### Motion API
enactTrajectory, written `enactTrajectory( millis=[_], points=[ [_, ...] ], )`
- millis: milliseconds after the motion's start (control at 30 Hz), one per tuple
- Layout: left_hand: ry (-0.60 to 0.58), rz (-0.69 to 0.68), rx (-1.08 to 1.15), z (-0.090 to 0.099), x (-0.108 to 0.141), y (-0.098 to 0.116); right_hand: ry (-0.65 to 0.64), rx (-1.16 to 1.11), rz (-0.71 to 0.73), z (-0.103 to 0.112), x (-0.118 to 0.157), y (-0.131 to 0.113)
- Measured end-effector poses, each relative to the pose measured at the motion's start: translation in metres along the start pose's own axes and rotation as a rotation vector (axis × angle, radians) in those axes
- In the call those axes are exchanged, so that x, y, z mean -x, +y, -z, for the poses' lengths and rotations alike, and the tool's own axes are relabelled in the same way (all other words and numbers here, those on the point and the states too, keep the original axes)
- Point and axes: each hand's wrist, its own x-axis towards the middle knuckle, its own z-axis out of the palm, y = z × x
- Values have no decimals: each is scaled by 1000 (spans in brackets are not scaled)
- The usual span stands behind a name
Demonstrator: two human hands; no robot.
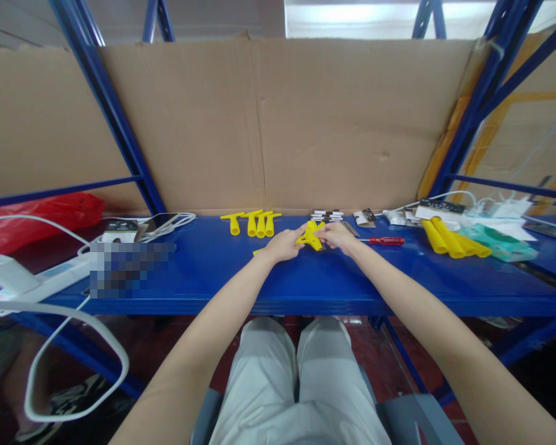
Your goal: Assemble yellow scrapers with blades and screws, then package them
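Above the blue table, my left hand (285,245) and my right hand (336,236) are closed on a yellow plastic piece (312,236) from either side. The piece has a wide tube end tilted toward me; its finer details are too small to make out. My right fingers pinch its upper right part. Part of another yellow thing (256,252) shows beside my left wrist. Just right of my right hand lies a screwdriver (386,241) with a red handle. Behind my hands sits a stack of small black-and-white packs (327,216).
Several yellow T-shaped tube pieces (261,224) stand in a row at the back. More yellow tubes (449,238) lie at right near a green-and-white packet (498,242). White cables and a power strip (50,278) are at left. A cardboard panel (287,123) closes the back.
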Motion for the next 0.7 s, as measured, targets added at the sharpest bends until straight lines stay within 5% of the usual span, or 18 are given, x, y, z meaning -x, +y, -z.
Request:
enactTrajectory(
  millis=[367, 700],
  points=[
    [8, -125, -40, -2, -2, -1, 61, -36, -31, 1, -6, 7],
    [67, -79, 39, 3, -4, 3, -143, -215, -66, 10, -2, 1]
  ],
)
